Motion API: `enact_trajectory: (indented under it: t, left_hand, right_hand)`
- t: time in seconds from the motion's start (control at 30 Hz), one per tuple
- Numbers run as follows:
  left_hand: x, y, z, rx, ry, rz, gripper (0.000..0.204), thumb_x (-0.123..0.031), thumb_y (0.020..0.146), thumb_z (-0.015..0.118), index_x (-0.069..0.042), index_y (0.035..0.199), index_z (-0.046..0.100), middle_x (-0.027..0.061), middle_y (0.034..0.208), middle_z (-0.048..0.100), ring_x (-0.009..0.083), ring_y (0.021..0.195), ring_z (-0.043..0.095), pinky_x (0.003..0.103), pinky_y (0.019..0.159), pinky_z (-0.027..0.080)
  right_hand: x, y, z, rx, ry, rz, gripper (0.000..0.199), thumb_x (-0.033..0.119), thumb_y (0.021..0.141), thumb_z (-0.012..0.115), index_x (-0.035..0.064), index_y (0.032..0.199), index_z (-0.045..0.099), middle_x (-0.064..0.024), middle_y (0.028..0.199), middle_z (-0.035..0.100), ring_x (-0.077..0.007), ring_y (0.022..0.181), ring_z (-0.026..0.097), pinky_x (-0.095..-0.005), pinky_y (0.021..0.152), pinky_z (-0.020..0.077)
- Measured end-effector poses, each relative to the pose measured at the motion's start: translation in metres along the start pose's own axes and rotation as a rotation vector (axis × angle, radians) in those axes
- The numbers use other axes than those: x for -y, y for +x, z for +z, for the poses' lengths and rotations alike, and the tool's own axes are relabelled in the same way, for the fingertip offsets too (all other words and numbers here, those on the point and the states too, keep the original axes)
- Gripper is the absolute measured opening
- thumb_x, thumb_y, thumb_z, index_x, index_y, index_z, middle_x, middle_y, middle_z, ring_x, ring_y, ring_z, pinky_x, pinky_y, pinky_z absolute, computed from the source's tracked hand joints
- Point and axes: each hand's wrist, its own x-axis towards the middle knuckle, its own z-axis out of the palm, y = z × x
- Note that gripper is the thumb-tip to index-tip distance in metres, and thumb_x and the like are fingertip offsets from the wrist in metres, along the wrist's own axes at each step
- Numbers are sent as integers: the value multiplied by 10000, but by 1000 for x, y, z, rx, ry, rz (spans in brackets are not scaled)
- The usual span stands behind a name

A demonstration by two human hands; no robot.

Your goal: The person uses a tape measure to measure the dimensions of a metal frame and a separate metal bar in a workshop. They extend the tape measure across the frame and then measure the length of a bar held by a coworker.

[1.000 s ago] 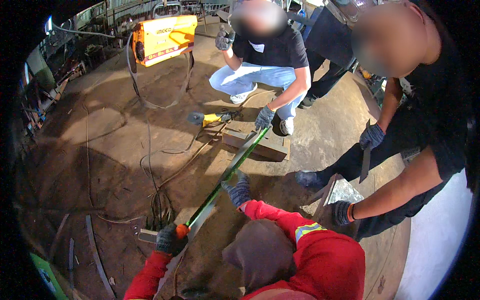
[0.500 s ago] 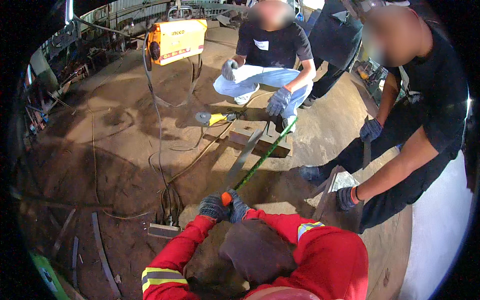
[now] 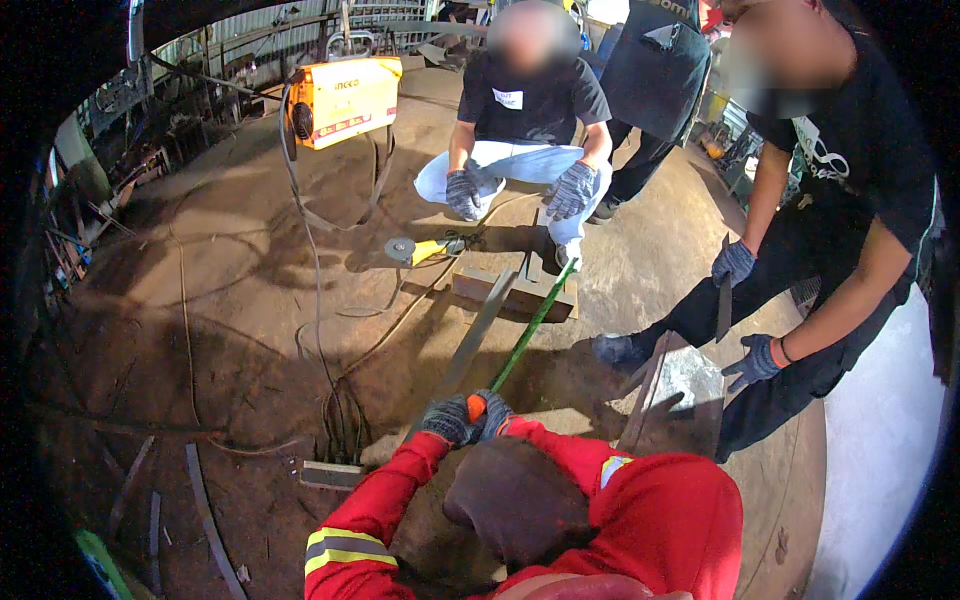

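Note:
My gloved left hand (image 3: 450, 423) and right hand (image 3: 495, 412) are close together, fingers closed around a tape measure with an orange case (image 3: 476, 407). The case is partly hidden by the gloves. Its green blade (image 3: 530, 330) stretches away over a metal block (image 3: 555, 298) toward a crouching person's shoe. A long flat metal bar (image 3: 475, 335) lies alongside on the left, its far end on the block. Its near end passes beside my left hand; I cannot tell whether that hand touches it.
A crouching person (image 3: 530, 100) faces me beyond the block. Another person (image 3: 850, 180) bends at right, holding a metal strip (image 3: 724, 300), beside a metal plate (image 3: 680, 385). A yellow angle grinder (image 3: 425, 250), orange machine (image 3: 345, 103) with cables and metal strips (image 3: 205, 510) lie leftward.
The crouching person's hand has drawn back from the block toward the knees. The person at right has lifted a hand off the plate. My hands keep hold of the tape measure.

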Motion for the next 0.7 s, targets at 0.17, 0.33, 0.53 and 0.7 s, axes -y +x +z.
enact_trajectory:
  t: [0.17, 0.33, 0.53, 0.7]
  left_hand:
    - [-10, -4, -12, -24, 28, 12, 630, -592, 741, 485, -11, 969, 569, 212, 876, 628, 359, 845, 610, 441, 774, 462]
    - [38, 4, -44, -214, 98, -5, 480, -476, 804, 462, -19, 864, 595, 207, 783, 627, 368, 747, 617, 452, 681, 478]
    - [37, 4, -295, -636, 197, 363, 189, -206, 782, 527, -48, 852, 602, 154, 780, 628, 311, 710, 601, 394, 644, 475]
    - [-101, -63, -512, -1554, 577, 275, 142, -208, 735, 580, -83, 710, 642, 131, 701, 626, 264, 641, 615, 368, 595, 481]
  right_hand:
    - [-23, 40, -41, 259, 398, 411, 242, 324, 739, 621, 138, 881, 559, -53, 832, 593, -216, 784, 572, -385, 702, 496]
    - [-14, 53, -65, 240, 506, 527, 274, 376, 718, 652, 163, 853, 544, -37, 796, 576, -216, 756, 558, -395, 680, 484]
    - [9, 37, -84, 149, 538, 574, 283, 391, 716, 658, 173, 842, 529, -45, 774, 562, -237, 725, 547, -427, 658, 473]
    - [21, 35, -93, 101, 575, 608, 291, 403, 714, 663, 182, 833, 517, -52, 755, 550, -254, 699, 538, -454, 639, 465]
